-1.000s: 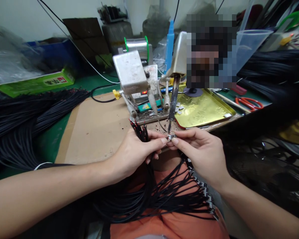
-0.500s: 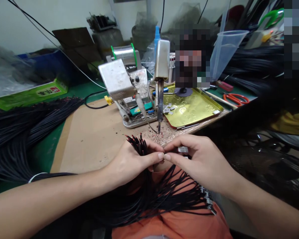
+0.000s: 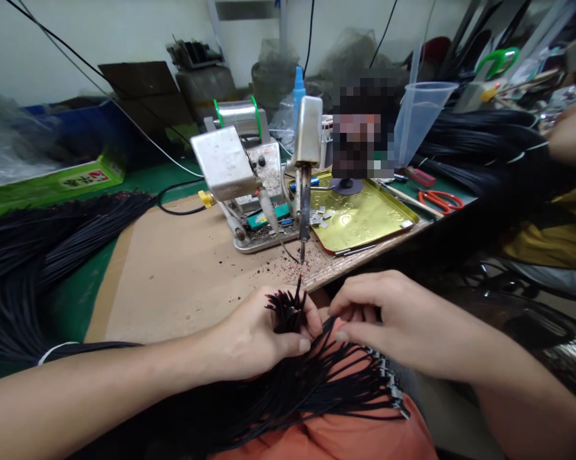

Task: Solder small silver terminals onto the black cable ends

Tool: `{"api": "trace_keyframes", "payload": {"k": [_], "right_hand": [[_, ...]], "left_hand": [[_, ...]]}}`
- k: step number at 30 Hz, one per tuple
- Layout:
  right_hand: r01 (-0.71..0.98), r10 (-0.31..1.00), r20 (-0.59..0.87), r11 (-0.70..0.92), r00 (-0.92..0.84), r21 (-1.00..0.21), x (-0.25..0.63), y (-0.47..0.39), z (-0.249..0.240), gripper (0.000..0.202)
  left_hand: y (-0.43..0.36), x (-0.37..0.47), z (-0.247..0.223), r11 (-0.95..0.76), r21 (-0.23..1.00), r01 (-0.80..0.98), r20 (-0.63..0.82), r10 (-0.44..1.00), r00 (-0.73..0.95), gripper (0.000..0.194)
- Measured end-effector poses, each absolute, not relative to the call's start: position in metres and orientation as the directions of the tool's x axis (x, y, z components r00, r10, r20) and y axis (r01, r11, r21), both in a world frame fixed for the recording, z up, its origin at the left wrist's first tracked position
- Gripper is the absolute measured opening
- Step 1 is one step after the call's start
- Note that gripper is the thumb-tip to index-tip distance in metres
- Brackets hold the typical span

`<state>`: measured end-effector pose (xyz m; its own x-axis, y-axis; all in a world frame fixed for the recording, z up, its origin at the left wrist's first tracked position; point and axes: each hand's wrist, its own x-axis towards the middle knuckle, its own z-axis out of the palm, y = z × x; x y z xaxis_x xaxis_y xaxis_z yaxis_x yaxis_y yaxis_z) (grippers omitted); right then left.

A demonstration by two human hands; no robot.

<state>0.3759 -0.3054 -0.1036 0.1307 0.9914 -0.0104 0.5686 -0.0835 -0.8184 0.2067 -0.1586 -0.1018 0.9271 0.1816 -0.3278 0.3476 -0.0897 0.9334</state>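
Note:
My left hand (image 3: 268,332) is closed around a bundle of thin black cables (image 3: 288,308), whose red-tipped ends stick up above the fist. One cable end stands higher than the others. Just right of it, my right hand (image 3: 364,313) has its thumb and forefinger apart, close to an arching black cable (image 3: 332,321); its other fingers are curled, and I see nothing gripped. The cables fan out over my orange-clothed lap, with silver metal plugs (image 3: 392,385) at their far ends. Beyond the hands, a soldering iron (image 3: 304,207) points downward in its stand.
The soldering stand (image 3: 220,160) carries a solder wire spool (image 3: 240,118). A gold tray (image 3: 359,223) holds small metal pieces. Orange-handled scissors (image 3: 441,201) lie right of it. More black cables (image 3: 33,275) lie left on cardboard-covered green table. Another person's arm (image 3: 573,134) shows right.
My hands have moved apart; before, their fingertips met and a silver plug showed at the right hand. One cable now stands up from the bundle. The camera view has shifted slightly.

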Motion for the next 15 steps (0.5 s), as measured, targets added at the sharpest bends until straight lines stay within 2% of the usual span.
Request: {"api": "trace_keyframes", "payload": {"k": [3,5,8,12,15], "right_hand": [[0.427,0.973,0.019,-0.082,0.228,-0.901,0.349,-0.301,-0.105,0.008],[0.405,0.946,0.086,-0.051,0.312,-0.913,0.340,-0.298,-0.110,0.012],[0.395,0.929,0.133,-0.016,0.346,-0.918,0.337,-0.295,-0.117,0.009],[0.286,0.943,0.068,-0.029,0.325,-0.958,0.343,-0.292,-0.119,0.006],[0.203,0.949,0.023,-0.043,0.315,-0.978,0.351,-0.291,-0.118,0.015]], "left_hand": [[-0.157,0.207,-0.105,-0.122,0.948,0.292,-0.271,0.165,0.948,0.006],[-0.157,0.207,-0.108,-0.142,0.958,0.250,-0.226,0.165,0.960,0.006],[-0.157,0.207,-0.110,-0.171,0.962,0.214,-0.184,0.173,0.967,0.014],[-0.159,0.206,-0.109,-0.221,0.947,0.234,-0.178,0.249,0.952,0.013],[-0.160,0.206,-0.106,-0.217,0.946,0.241,-0.159,0.335,0.929,0.014]]}}
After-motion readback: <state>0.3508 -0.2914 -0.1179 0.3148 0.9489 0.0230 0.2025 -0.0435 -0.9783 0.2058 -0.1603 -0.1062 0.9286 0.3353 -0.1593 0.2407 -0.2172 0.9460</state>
